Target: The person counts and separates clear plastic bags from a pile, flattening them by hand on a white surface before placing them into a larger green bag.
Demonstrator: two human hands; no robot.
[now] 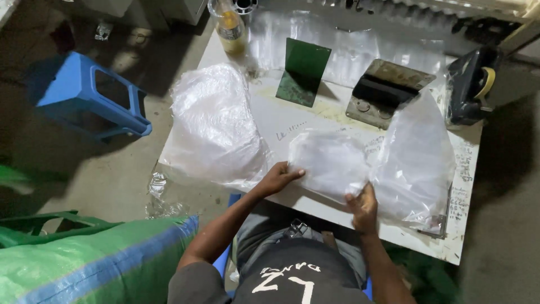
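A clear plastic bag [329,160] lies flat on the white table [292,115] in front of me. My left hand [280,177] grips its left edge, fingers over the plastic. My right hand [363,205] pinches its near right corner. To the left sits a thick stack of clear plastic bags [214,126], hanging partly over the table edge. To the right lies another pile of clear bags [416,157].
A green angled metal plate [302,70] and a dark metal bracket [385,90] stand at the back of the table. A bottle [229,25] and a tape dispenser [469,81] sit at the far corners. A blue stool [90,98] and a green sack [84,262] are on the left.
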